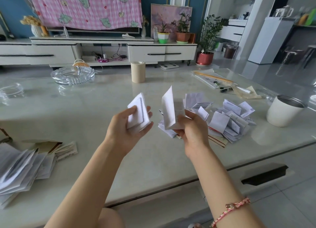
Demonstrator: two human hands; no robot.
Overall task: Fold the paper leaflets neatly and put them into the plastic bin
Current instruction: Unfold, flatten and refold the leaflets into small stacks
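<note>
My left hand (126, 125) holds a small folded white leaflet (139, 110) above the middle of the table, thumb on top and fingers underneath. My right hand (189, 126) grips a second, partly opened leaflet (169, 106) that stands upright between thumb and fingers. Behind the right hand a heap of folded leaflets (227, 118) lies on the table. Another stack of leaflets (22, 166) sits at the near left edge. A white round container (282, 113) with a metal rim stands at the right. I see no plastic bin that I can name for sure.
A glass ashtray (73, 74) and a beige cylinder (138, 72) stand at the back of the pale table (95, 108). A smaller glass dish (11, 91) is at far left. Pens and a plastic sleeve (217, 81) lie at back right. A TV cabinet stands beyond.
</note>
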